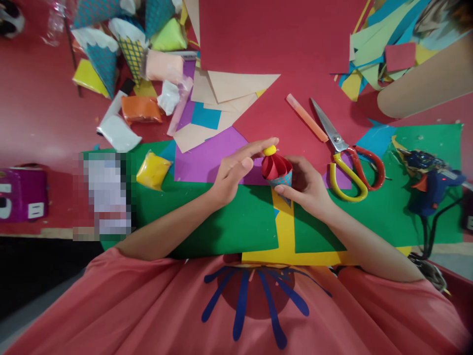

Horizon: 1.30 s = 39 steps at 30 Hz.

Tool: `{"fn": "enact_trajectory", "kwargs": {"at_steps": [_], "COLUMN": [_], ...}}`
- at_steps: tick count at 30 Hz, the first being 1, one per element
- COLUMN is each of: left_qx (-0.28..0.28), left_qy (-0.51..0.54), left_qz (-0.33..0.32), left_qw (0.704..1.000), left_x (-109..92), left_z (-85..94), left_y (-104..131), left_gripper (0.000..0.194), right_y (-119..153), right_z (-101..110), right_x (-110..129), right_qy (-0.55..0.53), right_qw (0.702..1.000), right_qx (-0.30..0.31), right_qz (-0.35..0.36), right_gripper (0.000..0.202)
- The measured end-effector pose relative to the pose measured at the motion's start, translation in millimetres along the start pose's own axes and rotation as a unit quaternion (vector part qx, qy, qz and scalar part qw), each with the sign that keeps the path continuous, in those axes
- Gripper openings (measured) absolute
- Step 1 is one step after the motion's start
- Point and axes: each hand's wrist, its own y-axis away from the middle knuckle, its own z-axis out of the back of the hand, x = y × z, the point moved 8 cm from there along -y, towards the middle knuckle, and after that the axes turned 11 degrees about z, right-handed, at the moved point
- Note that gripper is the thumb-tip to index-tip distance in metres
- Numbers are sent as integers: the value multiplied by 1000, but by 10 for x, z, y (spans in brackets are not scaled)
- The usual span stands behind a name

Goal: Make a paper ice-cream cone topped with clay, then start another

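My right hand [305, 187] holds a small cone [281, 180] of blue patterned paper, its fingers wrapped round the side. Folded red paper [275, 167] fills the cone's mouth, and a yellow ball [269, 151] sits on top of it. At the left of the cone is my left hand [232, 172], with its fingers stretched out and the fingertips beside the yellow ball. The left thumb stands apart from the fingers, and nothing is gripped in that hand.
Scissors [342, 143] and an orange stick [306, 118] lie right of my hands. A glue gun [436, 190] stands far right. Clay packets [141, 109] and finished cones [99, 54] are at the upper left. Paper scraps [236, 88] lie ahead.
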Motion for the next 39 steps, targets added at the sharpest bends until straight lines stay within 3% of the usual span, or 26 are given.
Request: {"fn": "enact_trajectory", "kwargs": {"at_steps": [8, 14, 22, 27, 30, 34, 39], "left_qx": [-26, -12, -8, 33, 39, 43, 9], "left_qy": [44, 43, 32, 53, 72, 85, 52], "left_qz": [5, 29, 11, 23, 21, 69, 63], "left_qw": [999, 999, 999, 998, 996, 993, 997], "left_x": [-64, -54, -103, -82, -110, -85, -93], "left_z": [27, 42, 8, -34, -42, -69, -31], "left_y": [-4, -49, -38, -29, -29, -24, -20], "left_gripper": [39, 31, 15, 50, 47, 30, 24], "right_y": [-20, -17, -9, -21, -28, -17, 13], "right_z": [-19, -69, -91, -43, -31, -152, -256], "right_x": [50, 85, 101, 114, 113, 83, 34], "right_qy": [-49, -87, -113, -101, -123, -248, -335], "right_qw": [999, 995, 992, 994, 992, 964, 930], "right_qx": [21, 51, 56, 38, 37, 93, 126], "right_qz": [6, 14, 24, 30, 15, -34, -83], "right_gripper": [59, 56, 56, 54, 51, 39, 42]}}
